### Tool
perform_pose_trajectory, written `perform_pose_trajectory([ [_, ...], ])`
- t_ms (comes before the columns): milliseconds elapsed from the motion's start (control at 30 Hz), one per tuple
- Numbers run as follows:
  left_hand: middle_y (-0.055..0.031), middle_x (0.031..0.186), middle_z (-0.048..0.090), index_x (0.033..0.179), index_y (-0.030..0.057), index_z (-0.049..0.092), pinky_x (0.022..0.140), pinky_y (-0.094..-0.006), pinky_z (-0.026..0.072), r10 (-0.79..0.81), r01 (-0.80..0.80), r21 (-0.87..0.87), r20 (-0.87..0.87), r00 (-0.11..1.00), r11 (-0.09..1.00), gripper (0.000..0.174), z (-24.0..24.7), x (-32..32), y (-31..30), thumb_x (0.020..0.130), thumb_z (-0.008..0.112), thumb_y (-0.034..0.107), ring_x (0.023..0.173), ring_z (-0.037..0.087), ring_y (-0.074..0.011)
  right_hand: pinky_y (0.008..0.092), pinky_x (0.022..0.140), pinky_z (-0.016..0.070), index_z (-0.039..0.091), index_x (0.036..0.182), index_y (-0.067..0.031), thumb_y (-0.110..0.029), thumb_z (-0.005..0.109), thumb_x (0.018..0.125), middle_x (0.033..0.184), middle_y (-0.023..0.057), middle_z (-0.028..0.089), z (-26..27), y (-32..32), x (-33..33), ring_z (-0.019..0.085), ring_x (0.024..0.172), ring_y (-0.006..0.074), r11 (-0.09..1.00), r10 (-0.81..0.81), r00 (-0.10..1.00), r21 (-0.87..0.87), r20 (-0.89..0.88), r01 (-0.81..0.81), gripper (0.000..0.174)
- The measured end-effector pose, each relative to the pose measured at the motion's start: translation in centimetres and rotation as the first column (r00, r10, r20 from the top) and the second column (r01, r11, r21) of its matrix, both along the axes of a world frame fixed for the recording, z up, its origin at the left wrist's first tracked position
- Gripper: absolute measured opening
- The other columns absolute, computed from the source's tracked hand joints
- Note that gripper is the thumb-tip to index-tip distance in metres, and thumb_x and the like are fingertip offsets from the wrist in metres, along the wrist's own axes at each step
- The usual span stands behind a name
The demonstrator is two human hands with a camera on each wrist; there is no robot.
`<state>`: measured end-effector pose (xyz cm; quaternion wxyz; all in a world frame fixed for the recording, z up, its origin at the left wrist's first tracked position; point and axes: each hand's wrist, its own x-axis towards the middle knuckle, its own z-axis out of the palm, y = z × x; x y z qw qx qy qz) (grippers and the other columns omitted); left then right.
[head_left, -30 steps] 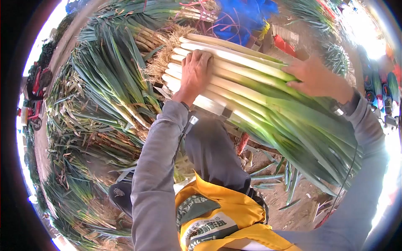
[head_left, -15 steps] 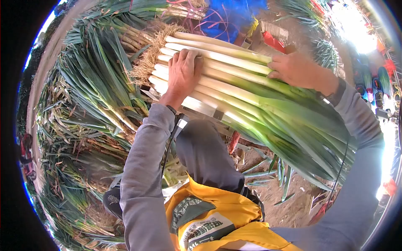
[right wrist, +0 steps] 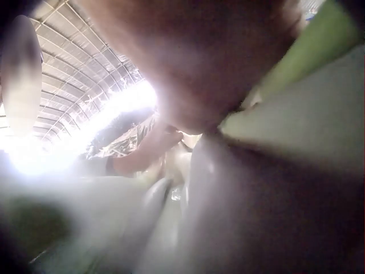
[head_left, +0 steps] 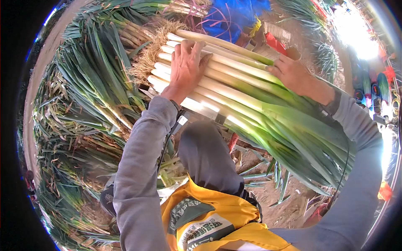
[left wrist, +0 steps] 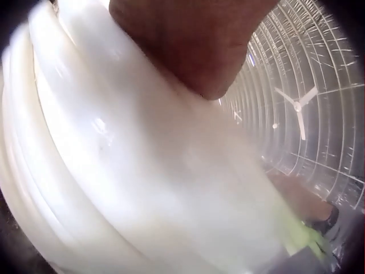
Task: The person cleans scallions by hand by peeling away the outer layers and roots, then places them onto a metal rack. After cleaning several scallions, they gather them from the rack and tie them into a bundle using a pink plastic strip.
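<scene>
**White stalks gathered and level, no band around them**

White at one end and green at the other, the leek bundle [head_left: 234,92] lay across a slatted rack [head_left: 201,109] just beyond the person's knee [head_left: 209,154]. Its roots [head_left: 150,54] pointed toward the heaped leeks [head_left: 96,83].

The left hand [head_left: 186,67] rested flat on the white stalks near the root end, fingers straight and spread, holding nothing. The left wrist view showed only pale stalks pressed close under the palm. The right hand [head_left: 293,75] lay over the far side, where white turned to green, with its fingers bent across the stalks. Whether they gripped or merely pressed could not be told, and the right wrist view was too blurred to help.

By the look of it the gathering was done. The stalks sat side by side with their root ends roughly level. No band showed anywhere on the bundle, so binding seemingly remained.

Room was tight at the root end, which touched the heap. A blue sheet [head_left: 234,16] crowded the far side. The leaf tips hung free past the rack over bare earth [head_left: 289,201], the one open side.
</scene>
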<state>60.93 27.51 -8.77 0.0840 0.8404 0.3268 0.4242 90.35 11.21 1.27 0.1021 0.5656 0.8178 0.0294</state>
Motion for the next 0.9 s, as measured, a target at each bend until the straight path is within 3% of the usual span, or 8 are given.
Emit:
perform_pose_trajectory([
  [67, -0.009, 0.106, 0.06, 0.107, 0.0118, 0.062, 0.087, -0.0509, 0.046, -0.062, 0.062, -0.003, -0.027, 0.998, 0.998, 0.023, -0.2, -0.3, 0.7, 0.095, 0.067, 0.03, 0.102, 0.056, -0.0357, 0.0478, 0.074, 0.0557, 0.065, 0.12, -0.006, -0.031, 0.051, 0.104, 0.102, 0.0134, 0.062, 0.2, -0.1, -1.0, 0.064, 0.096, 0.0334, 0.978, -0.21, 0.974, -0.013, -0.083, 0.21, 0.033],
  [200, -0.0105, 0.11, 0.06, 0.113, 0.0118, 0.065, 0.09, -0.0497, 0.0463, -0.156, 0.14, -0.103, -0.175, 0.972, 0.985, 0.023, -0.6, -0.5, 1.5, 0.094, 0.067, 0.025, 0.103, 0.055, -0.0382, 0.0446, 0.072, 0.0565, 0.065, 0.12, -0.0081, -0.026, 0.049, 0.103, 0.103, 0.0113, 0.062, 0.2, -0.6, -1.8, 0.063, 0.097, 0.0301, 0.959, -0.28, 0.959, -0.051, -0.044, 0.278, 0.03],
  [267, -0.0112, 0.112, 0.059, 0.113, 0.0116, 0.066, 0.091, -0.0498, 0.0462, -0.139, 0.117, -0.123, -0.194, 0.971, 0.985, 0.021, -1.0, 0.0, 1.1, 0.095, 0.066, 0.024, 0.104, 0.055, -0.0382, 0.0428, 0.071, 0.0573, 0.065, 0.118, -0.0086, -0.023, 0.049, 0.101, 0.103, 0.0095, 0.062, -0.4, -0.7, -0.7, 0.063, 0.096, 0.0282, 0.997, 0.072, 0.984, 0.026, 0.164, -0.078, 0.027],
  [433, -0.0122, 0.12, 0.058, 0.118, 0.0118, 0.068, 0.096, -0.0505, 0.0454, -0.007, -0.007, -0.082, -0.166, 0.986, 0.997, 0.024, -0.9, 0.6, 1.5, 0.098, 0.061, 0.022, 0.11, 0.054, -0.0378, 0.0409, 0.07, 0.0583, 0.066, 0.118, -0.0131, -0.02, 0.05, 0.1, 0.103, 0.0068, 0.062, -0.4, 0.1, -0.9, 0.063, 0.097, 0.0254, 1.0, -0.025, 0.995, 0.006, 0.098, 0.025, 0.025],
  [500, -0.0128, 0.126, 0.057, 0.127, 0.0132, 0.067, 0.099, -0.0512, 0.0445, -0.119, 0.102, -0.088, -0.215, 0.969, 0.991, 0.03, -1.1, 0.1, 1.5, 0.1, 0.058, 0.023, 0.113, 0.054, -0.0382, 0.0407, 0.071, 0.0584, 0.066, 0.119, -0.0145, -0.021, 0.05, 0.1, 0.103, 0.0062, 0.063, 0.2, -0.4, -1.6, 0.063, 0.098, 0.0251, 0.998, -0.058, 0.989, -0.026, 0.135, 0.062, 0.026],
  [700, -0.0123, 0.13, 0.056, 0.13, 0.0136, 0.066, 0.102, -0.0519, 0.0442, -0.108, 0.08, -0.112, -0.271, 0.956, 0.991, 0.032, -1.2, -0.1, 1.2, 0.101, 0.057, 0.026, 0.115, 0.053, -0.039, 0.042, 0.073, 0.0569, 0.065, 0.114, -0.0115, -0.022, 0.051, 0.101, 0.1, 0.0087, 0.063, 3.3, -1.0, -1.3, 0.064, 0.094, 0.0283, 0.99, 0.144, 0.984, -0.009, 0.102, -0.144, 0.022],
  [767, -0.0118, 0.131, 0.055, 0.131, 0.0137, 0.065, 0.102, -0.0526, 0.0443, -0.105, 0.079, -0.108, -0.26, 0.96, 0.991, 0.033, -0.9, 0.0, 1.4, 0.102, 0.055, 0.027, 0.116, 0.052, -0.0391, 0.0468, 0.074, 0.0552, 0.064, 0.112, -0.0076, -0.024, 0.051, 0.103, 0.101, 0.0128, 0.063, 5.8, -1.9, -1.4, 0.065, 0.092, 0.0334, 0.965, -0.24, 0.965, -0.081, 0.108, 0.249, 0.023],
  [900, -0.0128, 0.132, 0.053, 0.134, 0.0136, 0.063, 0.103, -0.0523, 0.0437, -0.096, 0.059, -0.133, -0.289, 0.952, 0.989, 0.035, -1.0, 0.2, 1.4, 0.103, 0.054, 0.028, 0.117, 0.051, -0.0389, 0.0498, 0.075, 0.0533, 0.062, 0.111, -0.0053, -0.027, 0.05, 0.104, 0.102, 0.0153, 0.063, 2.8, -4.9, 0.9, 0.065, 0.09, 0.0365, 0.973, -0.226, 0.974, 0.06, 0.028, 0.224, 0.026],
])
